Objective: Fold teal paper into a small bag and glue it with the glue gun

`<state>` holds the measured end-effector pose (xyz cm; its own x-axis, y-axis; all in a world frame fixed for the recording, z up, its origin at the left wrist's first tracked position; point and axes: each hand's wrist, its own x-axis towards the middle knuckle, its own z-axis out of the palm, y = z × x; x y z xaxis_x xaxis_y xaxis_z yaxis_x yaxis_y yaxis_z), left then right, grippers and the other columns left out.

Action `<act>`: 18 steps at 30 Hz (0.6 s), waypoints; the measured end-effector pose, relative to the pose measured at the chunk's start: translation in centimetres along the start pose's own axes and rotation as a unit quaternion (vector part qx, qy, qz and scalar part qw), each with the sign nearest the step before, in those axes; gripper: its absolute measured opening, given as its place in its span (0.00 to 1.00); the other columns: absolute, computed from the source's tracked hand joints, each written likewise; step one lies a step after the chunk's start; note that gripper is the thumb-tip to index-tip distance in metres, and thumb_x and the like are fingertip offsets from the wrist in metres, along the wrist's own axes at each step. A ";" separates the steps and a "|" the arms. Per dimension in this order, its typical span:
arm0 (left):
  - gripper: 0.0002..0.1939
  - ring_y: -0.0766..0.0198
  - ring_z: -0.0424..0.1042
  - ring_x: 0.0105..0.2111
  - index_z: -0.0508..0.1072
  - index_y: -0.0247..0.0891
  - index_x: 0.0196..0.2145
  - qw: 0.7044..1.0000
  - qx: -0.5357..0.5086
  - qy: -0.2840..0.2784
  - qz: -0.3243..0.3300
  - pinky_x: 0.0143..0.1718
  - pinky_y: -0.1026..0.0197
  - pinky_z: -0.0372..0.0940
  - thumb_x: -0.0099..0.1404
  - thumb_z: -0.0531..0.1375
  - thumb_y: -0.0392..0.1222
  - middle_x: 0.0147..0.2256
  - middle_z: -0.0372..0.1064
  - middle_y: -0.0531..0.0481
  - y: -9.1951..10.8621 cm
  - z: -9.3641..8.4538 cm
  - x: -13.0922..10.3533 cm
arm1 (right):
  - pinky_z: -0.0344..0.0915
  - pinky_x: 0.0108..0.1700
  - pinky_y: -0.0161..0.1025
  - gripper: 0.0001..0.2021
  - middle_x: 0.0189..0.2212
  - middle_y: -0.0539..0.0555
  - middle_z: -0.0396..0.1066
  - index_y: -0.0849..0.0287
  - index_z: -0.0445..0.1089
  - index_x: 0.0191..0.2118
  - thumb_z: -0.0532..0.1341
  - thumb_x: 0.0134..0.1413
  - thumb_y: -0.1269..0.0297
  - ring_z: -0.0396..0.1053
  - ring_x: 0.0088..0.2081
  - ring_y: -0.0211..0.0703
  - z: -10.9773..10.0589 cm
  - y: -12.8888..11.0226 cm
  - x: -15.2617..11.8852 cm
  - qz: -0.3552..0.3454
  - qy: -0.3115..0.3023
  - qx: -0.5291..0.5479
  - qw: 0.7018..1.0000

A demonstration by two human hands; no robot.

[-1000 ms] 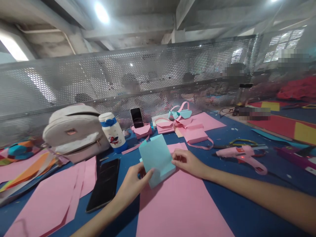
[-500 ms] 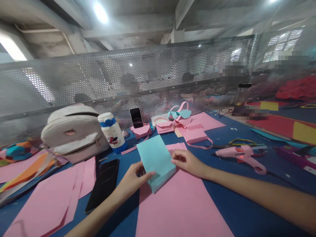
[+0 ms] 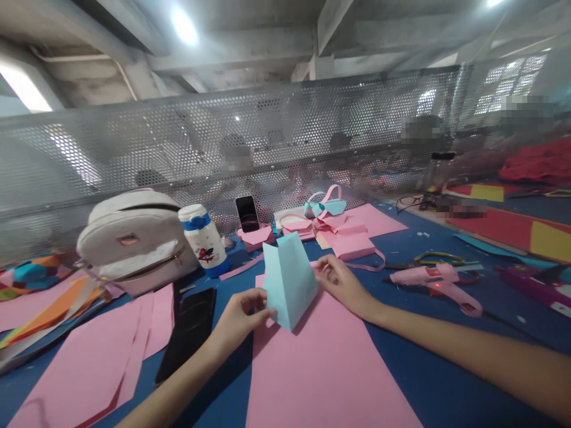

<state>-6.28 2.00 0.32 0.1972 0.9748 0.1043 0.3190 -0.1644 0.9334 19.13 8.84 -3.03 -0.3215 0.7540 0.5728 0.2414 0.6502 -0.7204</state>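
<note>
A light blue folded paper box [image 3: 292,282] stands tilted above a large pink sheet [image 3: 321,368], with one side face and its creased edges turned toward me. My left hand [image 3: 247,312] pinches its lower left side between thumb and fingers. Close by the right edge of the box is my right hand [image 3: 339,282], its fingers loosely bent and apart. Whether those fingertips touch the paper, I cannot tell.
Finished-looking pink paper bags [image 3: 352,244] lie behind the sheet. A pink glue gun [image 3: 428,276] and scissors [image 3: 439,258] are at right. At left are a black phone [image 3: 187,333], pink sheets [image 3: 84,368], a bottle [image 3: 205,244] and a white backpack [image 3: 134,238].
The light blue paper box has turned and tipped up, so a side face and a corner crease now show. My right hand's fingers have loosened at its right edge.
</note>
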 end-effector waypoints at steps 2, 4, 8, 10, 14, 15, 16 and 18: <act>0.07 0.63 0.69 0.29 0.73 0.36 0.26 1.000 0.010 0.016 0.008 0.34 0.60 0.62 0.56 0.66 0.41 0.26 0.70 0.52 0.5 -0.1 -0.2 | 0.65 0.36 0.39 0.05 0.36 0.52 0.65 0.57 0.63 0.42 0.59 0.62 0.64 0.66 0.33 0.42 -0.2 -0.8 -0.3 -0.048 0.013 -0.021 0.999; 0.04 0.61 0.69 0.32 0.76 0.36 0.28 0.999 0.022 0.030 0.020 0.37 0.60 0.62 0.57 0.66 0.39 0.29 0.72 0.51 1.0 -0.1 -0.4 | 0.65 0.43 0.42 0.04 0.38 0.53 0.66 0.55 0.66 0.42 0.60 0.62 0.65 0.67 0.39 0.45 -0.6 -1.9 -0.8 -0.106 0.007 -0.037 0.994; 0.09 0.59 0.71 0.38 0.78 0.39 0.38 0.998 0.025 0.029 0.045 0.43 0.58 0.63 0.57 0.67 0.36 0.36 0.76 0.50 2.0 0.2 -0.9 | 0.59 0.56 0.46 0.15 0.48 0.54 0.68 0.48 0.70 0.50 0.62 0.60 0.72 0.63 0.53 0.48 -1.2 -4.1 -1.4 -0.282 0.009 -0.154 0.947; 0.14 0.58 0.72 0.39 0.76 0.40 0.44 0.999 0.007 0.017 0.051 0.44 0.57 0.65 0.58 0.67 0.37 0.38 0.75 0.49 2.2 0.6 -1.2 | 0.57 0.58 0.44 0.18 0.51 0.53 0.68 0.46 0.70 0.53 0.62 0.60 0.73 0.59 0.56 0.46 -1.3 -4.8 -1.5 -0.389 0.028 -0.240 0.889; 0.22 0.57 0.74 0.40 0.70 0.40 0.50 0.997 -0.054 -0.023 0.040 0.42 0.57 0.68 0.58 0.68 0.39 0.40 0.74 0.48 2.1 1.8 -1.7 | 0.56 0.57 0.40 0.06 0.48 0.49 0.73 0.46 0.75 0.43 0.64 0.63 0.66 0.61 0.55 0.42 -1.2 -5.1 -1.2 -0.446 0.055 -0.279 0.849; 0.25 0.57 0.74 0.40 0.69 0.40 0.51 0.996 -0.071 -0.035 0.035 0.42 0.57 0.69 0.57 0.69 0.40 0.39 0.74 0.47 2.0 2.1 -1.8 | 0.56 0.56 0.40 0.04 0.47 0.48 0.74 0.47 0.75 0.41 0.64 0.63 0.64 0.61 0.54 0.42 -1.2 -5.1 -1.1 -0.445 0.059 -0.275 0.850; 0.27 0.57 0.74 0.39 0.68 0.39 0.52 0.995 -0.088 -0.047 0.029 0.41 0.58 0.69 0.56 0.70 0.41 0.39 0.74 0.47 1.9 2.4 -1.8 | 0.56 0.56 0.40 0.03 0.47 0.48 0.75 0.47 0.75 0.39 0.64 0.63 0.64 0.62 0.54 0.41 -1.1 -5.0 -1.0 -0.444 0.061 -0.271 0.852; 0.31 0.57 0.74 0.38 0.66 0.38 0.54 0.991 -0.116 -0.069 0.013 0.38 0.59 0.70 0.55 0.71 0.43 0.37 0.75 0.47 1.8 3.0 -1.8 | 0.56 0.54 0.41 0.04 0.46 0.47 0.76 0.48 0.75 0.37 0.63 0.64 0.64 0.63 0.53 0.41 -1.1 -4.8 -0.9 -0.445 0.061 -0.263 0.854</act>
<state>-3.27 -0.50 0.82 0.3324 0.9382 0.0964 0.0941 -0.1347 0.9864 19.30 5.11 0.36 -0.5016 -0.0765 0.8617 0.3399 0.8985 0.2777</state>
